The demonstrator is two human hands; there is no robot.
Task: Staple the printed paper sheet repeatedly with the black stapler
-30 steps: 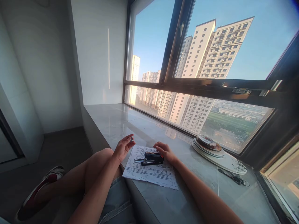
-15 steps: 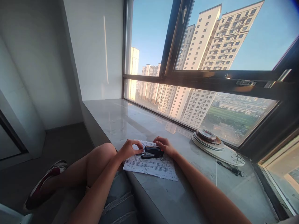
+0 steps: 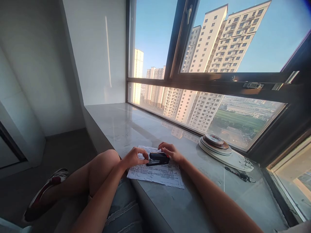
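A black stapler [image 3: 158, 159] lies across a printed paper sheet [image 3: 155, 177] with handwriting on it. Its top looks raised, with a shiny metal strip showing along the inside. At the stapler's left end, the thumb and fingers of my left hand [image 3: 134, 157] are pinched together on its tip; anything small between them is too tiny to make out. My right hand [image 3: 172, 151] curls around the stapler's right end, near a small red spot, with the fingers bent over its far side.
The paper rests on a glossy grey windowsill [image 3: 116, 124]. To the right stands a stack of plates [image 3: 215, 145] on a larger white oval one, with keys [image 3: 240, 174] lying in front. A dark-framed window [image 3: 170, 81] runs along the far side. My bent knee [image 3: 107, 160] is at the sill's edge.
My left hand has moved slightly right and down, its fingertips closing in on the stapler's left end. My right hand stays at the other end. The whole view has shifted a little.
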